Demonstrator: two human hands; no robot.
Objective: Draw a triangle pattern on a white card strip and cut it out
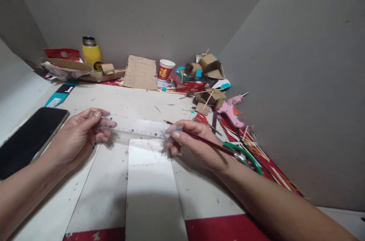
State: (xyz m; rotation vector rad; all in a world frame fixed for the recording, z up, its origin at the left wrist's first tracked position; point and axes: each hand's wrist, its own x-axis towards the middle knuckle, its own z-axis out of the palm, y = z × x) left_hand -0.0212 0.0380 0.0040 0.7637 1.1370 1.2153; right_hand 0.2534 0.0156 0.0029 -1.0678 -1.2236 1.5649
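A clear ruler [139, 131] spans between my two hands above the table. My left hand [82, 130] is closed on its left end, thumb on top. At the other end, my right hand [188, 134] pinches the ruler and also carries a dark pencil [208, 141], which lies across the palm with its tip pointing left. Just below the ruler lies a white strip of paper or card [154, 187] with pencil lines near its far end. Green-handled scissors [249, 157] rest beside my right wrist, partly hidden.
A black phone [31, 138] lies at the left. Along the back stand a yellow bottle [91, 54], a cardboard piece [140, 72] and a red paper cup [165, 70]. At the right are red-handled scissors [201, 118], a pink glue gun [231, 111] and several thin sticks [273, 170].
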